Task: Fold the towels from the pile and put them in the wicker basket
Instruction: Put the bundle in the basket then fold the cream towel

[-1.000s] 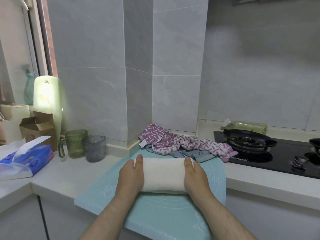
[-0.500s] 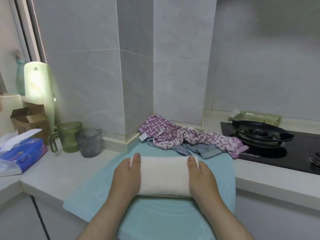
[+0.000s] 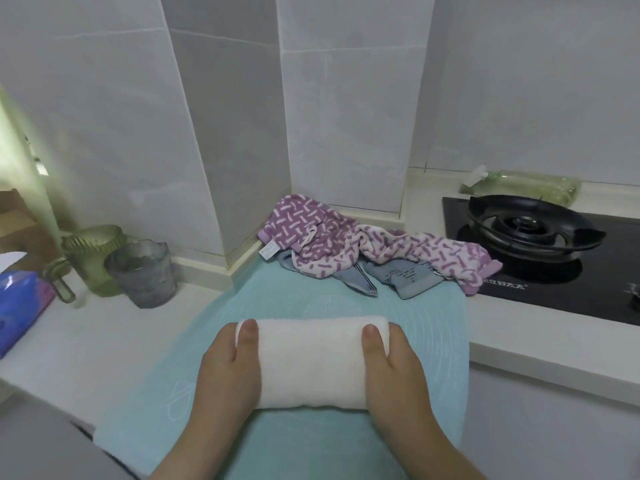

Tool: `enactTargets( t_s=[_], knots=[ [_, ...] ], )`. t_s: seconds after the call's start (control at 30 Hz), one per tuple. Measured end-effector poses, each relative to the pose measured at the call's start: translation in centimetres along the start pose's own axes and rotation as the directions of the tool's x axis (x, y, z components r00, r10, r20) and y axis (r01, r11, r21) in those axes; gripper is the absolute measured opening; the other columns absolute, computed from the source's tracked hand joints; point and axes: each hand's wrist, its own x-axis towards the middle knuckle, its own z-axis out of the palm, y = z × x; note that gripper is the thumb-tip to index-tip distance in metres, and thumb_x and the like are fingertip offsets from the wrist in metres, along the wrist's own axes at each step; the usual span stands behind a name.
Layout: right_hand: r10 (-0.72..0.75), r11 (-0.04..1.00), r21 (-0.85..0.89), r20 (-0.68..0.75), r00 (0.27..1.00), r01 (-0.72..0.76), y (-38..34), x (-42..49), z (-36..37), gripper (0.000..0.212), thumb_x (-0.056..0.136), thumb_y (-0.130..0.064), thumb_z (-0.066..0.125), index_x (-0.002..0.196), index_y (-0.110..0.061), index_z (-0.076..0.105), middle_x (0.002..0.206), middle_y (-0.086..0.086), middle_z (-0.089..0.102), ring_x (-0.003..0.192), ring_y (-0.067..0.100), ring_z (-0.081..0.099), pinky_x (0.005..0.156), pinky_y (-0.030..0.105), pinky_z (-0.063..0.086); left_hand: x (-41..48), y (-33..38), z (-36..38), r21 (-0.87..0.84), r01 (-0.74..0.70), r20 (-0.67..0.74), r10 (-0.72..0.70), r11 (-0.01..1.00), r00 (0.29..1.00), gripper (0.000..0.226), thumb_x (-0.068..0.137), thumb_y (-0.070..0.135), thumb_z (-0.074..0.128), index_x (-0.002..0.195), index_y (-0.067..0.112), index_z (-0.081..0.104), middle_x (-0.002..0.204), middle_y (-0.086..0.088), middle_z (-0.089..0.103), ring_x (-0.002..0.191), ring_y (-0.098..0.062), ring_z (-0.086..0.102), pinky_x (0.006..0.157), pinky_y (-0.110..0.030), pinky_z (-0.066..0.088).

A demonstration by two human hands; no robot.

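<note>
A folded white towel [image 3: 311, 362] lies on the light blue mat [image 3: 277, 303] in front of me. My left hand [image 3: 225, 372] grips its left end, thumb on top and fingers hidden beside it. My right hand [image 3: 398, 372] grips the right end the same way. Behind the white towel, against the tiled wall corner, sits the pile: a purple and pink patterned towel [image 3: 346, 240] draped over a grey-blue cloth [image 3: 408, 277]. No wicker basket is in view.
A green glass mug [image 3: 91, 258] and a grey cup [image 3: 140, 271] stand on the white counter at the left, with a blue tissue pack [image 3: 17, 306] beside them. A black gas hob [image 3: 533, 237] lies at the right, with a green bottle [image 3: 523, 185] behind it.
The view has tilted down and come closer. Both hands keep the same hold on the ends of the white towel, which stays on the mat.
</note>
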Motion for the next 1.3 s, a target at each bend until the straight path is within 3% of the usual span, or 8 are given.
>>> enactTargets(
  t_s=[0.17, 0.37, 0.5, 0.77, 0.83, 1.0, 1.1, 1.3],
  knots=[
    [0.05, 0.998, 0.025, 0.086, 0.995, -0.052, -1.4, -0.9, -0.6, 0.034, 0.067, -0.02, 0.04, 0.096, -0.024, 0.058, 0.081, -0.006, 0.065, 0.072, 0.01, 0.059, 0.064, 0.023, 0.048, -0.2, 1.4, -1.0, -0.075, 0.158, 0.152, -0.145, 0.985, 0.978, 0.022, 0.064, 0.025, 0.036, 0.078, 0.023, 0.053, 0.083, 0.008, 0.059, 0.078, -0.007, 0.053, 0.064, -0.016, 0.037],
    [0.333, 0.927, 0.096, 0.237, 0.913, -0.363, -5.8, -0.1, -2.3, 0.025, 0.086, -0.008, 0.052, 0.102, -0.023, 0.064, 0.096, 0.002, 0.07, 0.083, 0.016, 0.061, 0.068, 0.026, 0.045, 0.9, 5.8, -3.4, -0.071, 0.462, 0.354, -0.411, 0.884, 0.84, 0.032, 0.066, 0.037, 0.047, 0.081, 0.01, 0.057, 0.085, -0.006, 0.06, 0.076, -0.021, 0.055, 0.065, -0.035, 0.045],
    [0.378, 0.9, 0.182, 0.123, 0.918, -0.395, -8.7, -1.3, -4.9, 0.033, 0.09, -0.017, 0.065, 0.119, -0.031, 0.053, 0.106, -0.005, 0.07, 0.091, 0.01, 0.067, 0.07, 0.023, 0.05, 1.3, 8.3, -5.6, -0.292, 0.585, 0.461, -0.424, 0.757, 0.779, 0.048, 0.067, 0.03, 0.067, 0.108, 0.005, 0.062, 0.104, -0.016, 0.068, 0.085, -0.023, 0.065, 0.074, -0.039, 0.054],
    [0.264, 0.941, 0.242, -0.093, 0.96, -0.235, -14.8, -4.3, -11.1, 0.044, 0.092, -0.009, 0.063, 0.122, -0.04, 0.054, 0.123, -0.008, 0.063, 0.086, 0.002, 0.069, 0.072, 0.024, 0.058, 0.7, 15.8, -7.0, -0.317, 0.456, 0.567, -0.219, 0.831, 0.794, 0.056, 0.06, 0.019, 0.076, 0.115, 0.023, 0.066, 0.1, -0.014, 0.073, 0.086, -0.027, 0.071, 0.08, -0.04, 0.054],
    [0.23, 0.955, 0.224, -0.139, 0.963, -0.196, -16.0, -4.9, -12.8, 0.05, 0.093, -0.007, 0.061, 0.122, -0.046, 0.053, 0.115, -0.02, 0.065, 0.082, 0.002, 0.068, 0.072, 0.021, 0.055, 0.2, 17.8, -6.4, -0.339, 0.406, 0.556, -0.168, 0.849, 0.814, 0.053, 0.068, 0.012, 0.074, 0.115, 0.034, 0.064, 0.1, -0.01, 0.073, 0.087, -0.028, 0.07, 0.081, -0.042, 0.055],
    [0.201, 0.966, 0.199, -0.17, 0.965, -0.166, -18.4, -5.7, -17.8, 0.049, 0.096, -0.012, 0.058, 0.115, -0.057, 0.055, 0.092, 0.001, 0.069, 0.079, 0.013, 0.055, 0.075, 0.026, 0.048, -0.8, 22.5, -4.2, -0.338, 0.242, 0.612, 0.017, 0.91, 0.791, 0.063, 0.088, -0.005, 0.063, 0.112, 0.054, 0.062, 0.117, 0.015, 0.065, 0.082, -0.014, 0.067, 0.078, -0.032, 0.057],
    [0.184, 0.962, 0.229, -0.136, 0.973, -0.15, -19.6, -5.9, -21.9, 0.054, 0.092, -0.003, 0.06, 0.119, -0.048, 0.053, 0.083, -0.024, 0.071, 0.082, 0.012, 0.059, 0.076, 0.028, 0.049, -1.3, 25.4, -2.4, -0.342, 0.246, 0.663, 0.047, 0.907, 0.748, 0.055, 0.088, -0.004, 0.062, 0.11, 0.046, 0.066, 0.122, 0.012, 0.065, 0.081, -0.009, 0.067, 0.075, -0.024, 0.057],
    [0.176, 0.961, 0.234, -0.111, 0.978, -0.146, -20.1, -5.8, -30.2, 0.064, 0.09, 0.004, 0.059, 0.135, -0.039, 0.047, 0.098, -0.022, 0.073, 0.097, 0.008, 0.069, 0.092, 0.035, 0.053, -4.5, 31.0, 2.8, -0.394, 0.289, 0.681, 0.066, 0.873, 0.73, 0.051, 0.087, -0.01, 0.06, 0.111, 0.034, 0.068, 0.121, 0.015, 0.063, 0.083, -0.004, 0.068, 0.075, -0.023, 0.058]
  ],
)
